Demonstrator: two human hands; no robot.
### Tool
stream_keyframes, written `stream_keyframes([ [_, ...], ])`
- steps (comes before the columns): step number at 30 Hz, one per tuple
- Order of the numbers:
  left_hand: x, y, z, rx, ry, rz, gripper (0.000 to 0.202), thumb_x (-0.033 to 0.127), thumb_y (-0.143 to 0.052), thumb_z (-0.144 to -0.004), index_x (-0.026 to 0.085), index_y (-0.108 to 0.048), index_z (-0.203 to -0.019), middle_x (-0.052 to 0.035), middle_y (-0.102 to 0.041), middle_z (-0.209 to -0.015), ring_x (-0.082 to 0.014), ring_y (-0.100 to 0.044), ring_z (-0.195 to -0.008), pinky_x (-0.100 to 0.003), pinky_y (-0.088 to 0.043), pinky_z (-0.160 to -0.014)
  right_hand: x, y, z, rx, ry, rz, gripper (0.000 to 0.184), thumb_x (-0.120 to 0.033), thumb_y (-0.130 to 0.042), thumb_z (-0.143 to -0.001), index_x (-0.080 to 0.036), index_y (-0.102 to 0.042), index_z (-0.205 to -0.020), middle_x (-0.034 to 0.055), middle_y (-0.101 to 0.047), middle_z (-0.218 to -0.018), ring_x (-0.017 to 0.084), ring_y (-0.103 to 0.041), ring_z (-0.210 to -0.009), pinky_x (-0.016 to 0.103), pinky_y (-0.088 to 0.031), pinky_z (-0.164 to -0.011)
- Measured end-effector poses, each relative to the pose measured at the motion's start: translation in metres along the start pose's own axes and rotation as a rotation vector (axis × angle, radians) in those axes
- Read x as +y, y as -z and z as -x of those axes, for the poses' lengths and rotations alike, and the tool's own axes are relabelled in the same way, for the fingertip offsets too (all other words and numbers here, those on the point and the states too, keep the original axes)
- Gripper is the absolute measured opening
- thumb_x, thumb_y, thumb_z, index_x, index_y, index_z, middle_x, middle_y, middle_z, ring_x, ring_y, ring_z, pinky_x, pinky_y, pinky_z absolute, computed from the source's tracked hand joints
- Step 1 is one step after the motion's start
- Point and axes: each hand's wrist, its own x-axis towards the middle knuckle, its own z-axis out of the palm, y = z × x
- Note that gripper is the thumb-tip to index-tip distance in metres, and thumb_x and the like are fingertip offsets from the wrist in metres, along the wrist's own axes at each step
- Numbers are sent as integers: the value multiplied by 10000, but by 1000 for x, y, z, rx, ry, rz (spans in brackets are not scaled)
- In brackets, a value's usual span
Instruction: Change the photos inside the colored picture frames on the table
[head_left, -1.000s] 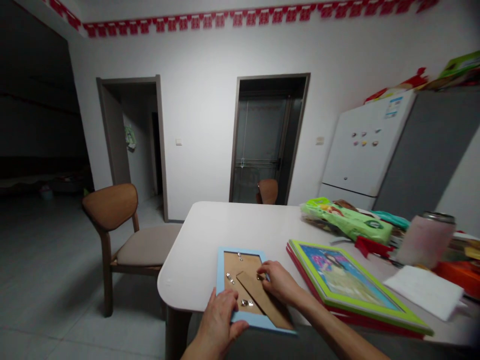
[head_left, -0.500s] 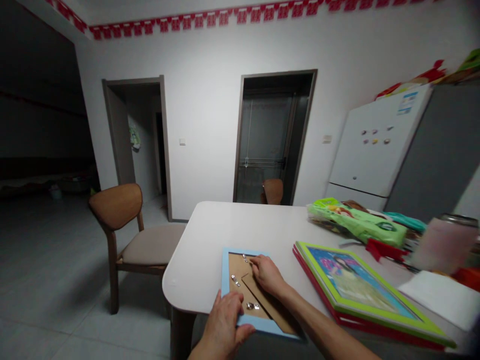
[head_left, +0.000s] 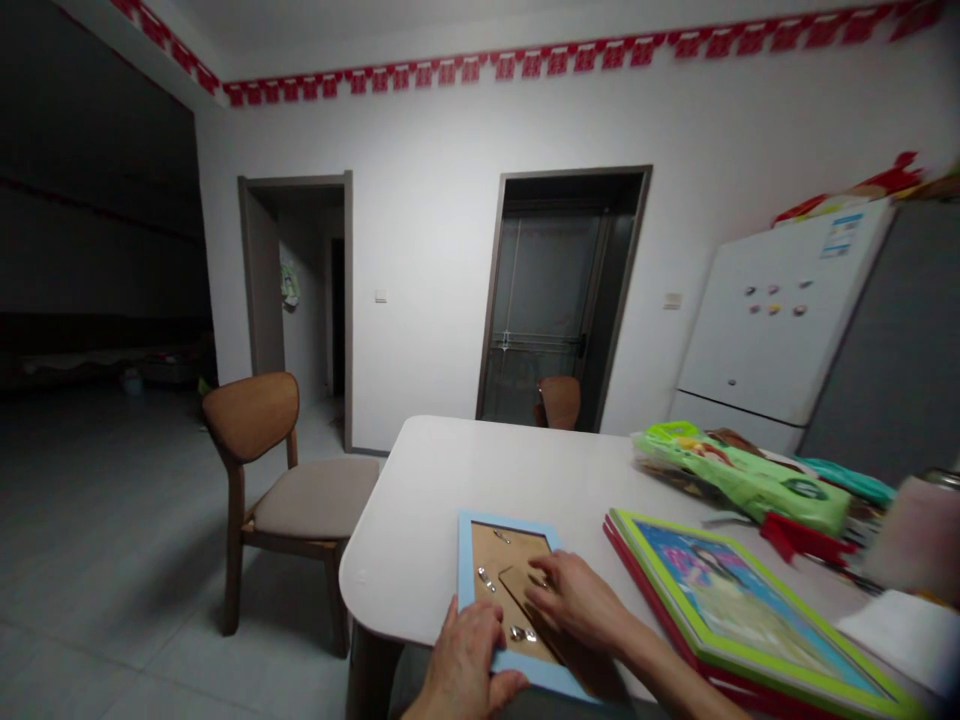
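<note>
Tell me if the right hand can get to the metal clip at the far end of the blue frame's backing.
Probably yes. The right hand rests on the blue frame, and the far clip lies bare beyond its fingertips. The left hand grips the near edge, out of the way.

1. A wooden chair (head_left: 277, 470) with a padded seat stands just beside the white worktop's (head_left: 465, 465) left corner.
2. A green-framed picture (head_left: 739, 600) lies on a red one at the right.
3. Behind it, a green packet (head_left: 742, 475); beyond, a white fridge (head_left: 780, 320).
</note>
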Motion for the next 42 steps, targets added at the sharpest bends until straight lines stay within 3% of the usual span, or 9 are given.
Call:
stream_keyframes([
  [4, 5, -2, -2, -6, 49, 21, 463, 198, -634, -604, 163, -490, -1043, -117, -523, -1115, -252, -423, -1088, -494, -166, -984, 2, 1, 27, 3, 80, 6, 306, -314, -467, -652, -193, -603, -898, 74, -605, -848, 188, -534, -796, 244, -365, -680],
  [10, 9, -8, -9, 72, 82, 132, 497, 161, -539, -640, 79, -408, -1113, -201, -277, -1309, -246, -265, -1203, -396, -245, -979, -4, 21, 17, 81, -12, -50, 297, -252, -471, -613, -176, -619, -859, 93, -614, -824, 183, -555, -727, 234, -380, -634],
  [15, 13, 12, -31, 370, 196, 435, 364, 163, -426, -721, 138, -392, -1083, -99, -502, -1135, -157, -447, -1069, -283, -329, -922, -34, 49, 19, 145, 59, -116, 297, -261, -507, -602, -189, -633, -861, 75, -599, -813, 170, -544, -743, 227, -392, -668],
  [18, -2, 31, -37, 457, 274, 606, 326, 130, -412, -704, 155, -416, -1029, -55, -565, -1028, -143, -536, -945, -239, -417, -807, -42, 51, 21, 147, 132, -221, 361, -329, -514, -630, -193, -603, -953, 59, -597, -850, 162, -543, -753, 233, -401, -697],
  [24, -59, 55, -10, 453, 454, 584, 336, 134, -416, -686, 122, -411, -1022, -16, -629, -718, -137, -602, -567, -230, -465, -525, 22, 20, 14, 160, -101, -60, 440, -345, -417, -709, -90, -547, -1043, 147, -590, -941, 216, -545, -860, 298, -385, -771],
  [27, -78, 59, 0, 445, 498, 505, 308, 149, -436, -674, 127, -448, -981, -11, -629, -726, -140, -608, -610, -222, -463, -546, 51, 1, 13, 119, -176, 36, 473, -336, -419, -695, -74, -516, -1078, 173, -588, -963, 248, -545, -895, 326, -384, -778],
  [31, -86, 65, 4, 438, 501, 317, 304, 132, -462, -648, 145, -478, -951, -35, -616, -862, -166, -592, -778, -251, -440, -697, 56, -9, 12, 93, -198, 70, 495, -259, -412, -673, -33, -476, -1109, 202, -586, -993, 264, -546, -926, 334, -384, -788],
  [38, -71, 63, 4, 451, 428, 32, 387, 130, -497, -622, 125, -479, -1008, -101, -500, -1096, -224, -398, -1089, -337, -248, -948, 49, 10, 12, 74, -345, -267, 375, -237, -411, -628, -62, -575, -916, 171, -629, -913, 237, -580, -861, 281, -425, -702],
  [42, -26, 40, -7, 441, 254, 35, 385, 163, -472, -658, 136, -462, -1042, -94, -452, -1170, -206, -361, -1130, -361, -239, -974, 36, 30, 22, -41, -378, -863, 415, -233, -372, -643, -85, -522, -1000, 87, -650, -725, 172, -603, -608, 243, -439, -524],
])
